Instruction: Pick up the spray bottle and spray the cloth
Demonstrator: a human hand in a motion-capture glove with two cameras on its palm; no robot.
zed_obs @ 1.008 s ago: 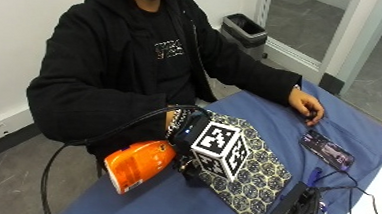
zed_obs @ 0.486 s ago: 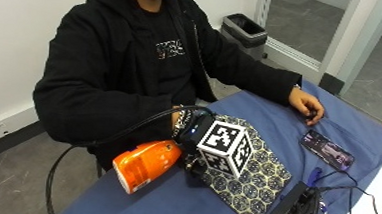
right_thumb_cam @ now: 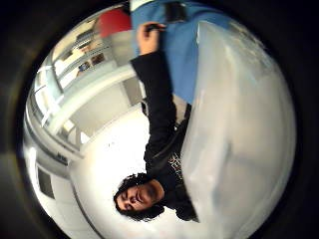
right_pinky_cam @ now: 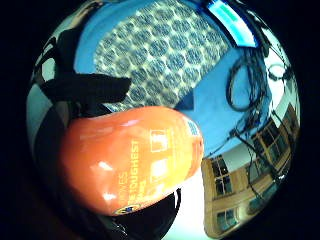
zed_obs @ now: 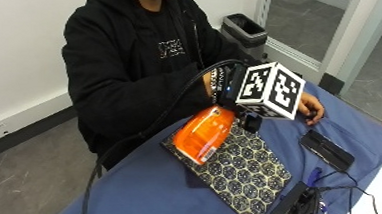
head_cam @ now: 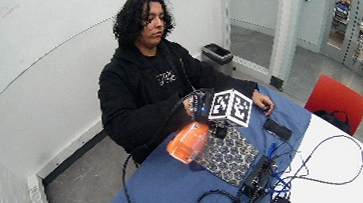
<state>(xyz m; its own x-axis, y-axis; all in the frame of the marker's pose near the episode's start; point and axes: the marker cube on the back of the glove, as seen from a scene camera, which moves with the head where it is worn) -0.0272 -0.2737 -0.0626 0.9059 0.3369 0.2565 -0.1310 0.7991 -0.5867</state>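
Orange plastic spray bottle point(zed_obs: 204, 133) is off the counter, carried at its neck end by the black-gloved right hand point(zed_obs: 231, 87); the rounded base hangs below and out from the hand, over the near edge of the patterned dark cloth with pale hexagon print point(zed_obs: 243, 171). Fingers themselves are hidden behind the hand's gear in the outside views, but the bottle body fills the little-finger palm view point(right_pinky_cam: 132, 160) with a black strap across it, so I judge the hand closed round the neck or trigger part; the nozzle is not visible. Long axis runs tilted, from the hand down toward the person's side of the blue-covered counter point(zed_obs: 133, 183); base points away from the cloth's middle, so where the nozzle aims cannot be told. Handling, as a judgement: smooth glossy plastic, stiff wall, probably slippery on the body, weight depending on unseen fill. Best hold is the neck under the trigger, not the wide body. The bare left hand point(zed_obs: 311, 107) rests on the counter, well apart, beyond the cloth.
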